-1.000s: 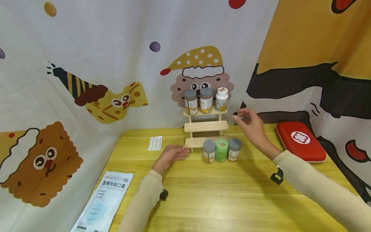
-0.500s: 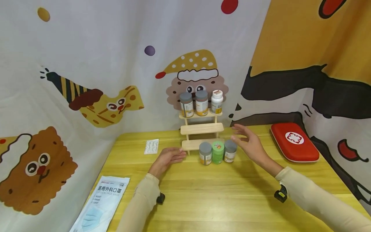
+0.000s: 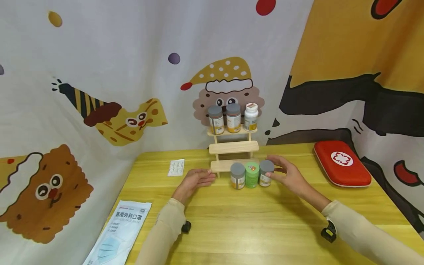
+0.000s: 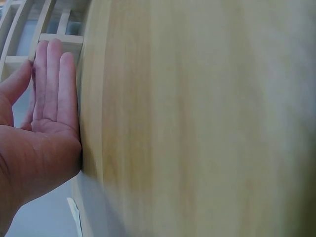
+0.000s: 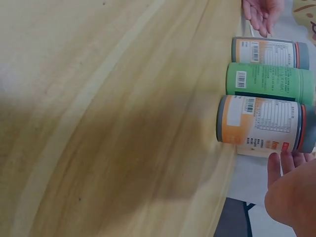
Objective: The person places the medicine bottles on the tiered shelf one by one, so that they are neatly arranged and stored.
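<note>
A small three-tier wooden rack (image 3: 233,148) stands against the back curtain. Fingers straight, my left hand (image 3: 193,182) lies on its edge at the left end of the lowest shelf; in the left wrist view its fingertips meet the wooden frame. Before the rack stand a grey-lidded jar (image 3: 237,176), a green jar (image 3: 252,175) and a second grey-lidded jar (image 3: 266,173), side by side. Around the right-hand jar my right hand (image 3: 289,176) is spread, thumb overlapping its front and fingers reaching behind the lid. In the right wrist view, fingertips (image 5: 286,160) are right at the jar's side.
On the top shelf are two grey-lidded jars (image 3: 216,120) and a white bottle (image 3: 251,117). A red first-aid case (image 3: 342,163) lies at the right. Left are a small written note (image 3: 176,167) and a face-mask packet (image 3: 117,232).
My right hand has come down from beside the top shelf to the right-hand grey-lidded jar. The left hand stays at the rack's end. The head view has shifted slightly.
</note>
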Tool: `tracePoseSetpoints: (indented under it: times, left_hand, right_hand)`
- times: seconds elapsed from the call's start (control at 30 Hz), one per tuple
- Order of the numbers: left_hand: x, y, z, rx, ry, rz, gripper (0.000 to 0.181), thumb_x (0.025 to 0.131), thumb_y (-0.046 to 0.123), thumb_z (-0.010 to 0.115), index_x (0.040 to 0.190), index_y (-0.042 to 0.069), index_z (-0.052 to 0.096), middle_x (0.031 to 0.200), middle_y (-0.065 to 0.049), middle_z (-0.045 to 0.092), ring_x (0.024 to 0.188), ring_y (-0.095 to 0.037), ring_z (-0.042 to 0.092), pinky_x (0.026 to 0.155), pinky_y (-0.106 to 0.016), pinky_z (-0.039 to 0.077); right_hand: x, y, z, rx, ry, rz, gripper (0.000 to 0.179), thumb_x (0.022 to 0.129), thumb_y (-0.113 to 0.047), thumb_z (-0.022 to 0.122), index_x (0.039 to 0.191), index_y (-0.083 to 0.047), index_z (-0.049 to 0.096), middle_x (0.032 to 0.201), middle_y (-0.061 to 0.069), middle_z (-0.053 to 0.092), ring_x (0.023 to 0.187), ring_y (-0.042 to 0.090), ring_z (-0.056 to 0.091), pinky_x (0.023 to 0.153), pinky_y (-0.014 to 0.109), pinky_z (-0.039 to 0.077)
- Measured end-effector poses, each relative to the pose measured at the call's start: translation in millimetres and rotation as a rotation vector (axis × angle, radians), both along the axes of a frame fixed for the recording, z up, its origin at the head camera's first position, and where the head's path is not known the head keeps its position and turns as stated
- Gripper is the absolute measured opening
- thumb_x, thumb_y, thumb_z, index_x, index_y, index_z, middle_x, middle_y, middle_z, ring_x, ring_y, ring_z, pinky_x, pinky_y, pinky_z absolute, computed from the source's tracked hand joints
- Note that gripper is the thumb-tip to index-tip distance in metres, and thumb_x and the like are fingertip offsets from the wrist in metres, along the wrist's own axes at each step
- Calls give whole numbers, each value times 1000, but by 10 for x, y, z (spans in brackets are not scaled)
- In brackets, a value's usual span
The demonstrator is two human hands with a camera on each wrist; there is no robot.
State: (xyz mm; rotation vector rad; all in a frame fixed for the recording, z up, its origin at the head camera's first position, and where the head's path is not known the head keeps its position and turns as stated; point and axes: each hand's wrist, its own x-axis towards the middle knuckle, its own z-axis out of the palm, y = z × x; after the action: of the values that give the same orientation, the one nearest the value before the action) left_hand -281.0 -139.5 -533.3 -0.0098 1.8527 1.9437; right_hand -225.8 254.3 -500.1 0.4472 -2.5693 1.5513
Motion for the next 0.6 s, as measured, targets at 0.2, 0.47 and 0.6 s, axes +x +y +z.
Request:
tracePoseSetpoints:
  times: [0.2,0.47,0.6]
  left_hand:
    - [-4,25,-24,8,-12,-15,42,107,19,65,140,-7,61,127,-19,76,111,-25,78,100,-38,66]
    - [-20,-3,-42,6,-17,0,41,106,19,66,139,-6,62,125,-17,77,108,-23,79,97,-36,67]
    - [-24,-17,-33,-5,-16,7,39,107,19,65,138,-5,63,125,-17,77,108,-23,79,97,-35,67]
  right_hand:
    - [25,8,-31,5,-24,-12,65,98,-22,79,153,-2,49,147,18,62,122,-5,55,105,28,59]
    - [5,-31,-28,21,-56,-34,59,97,-27,80,149,-10,56,140,14,68,116,6,63,106,44,60]
    - [-2,-45,-25,33,-52,-43,58,97,-29,80,147,-11,58,137,13,70,116,14,65,105,46,60]
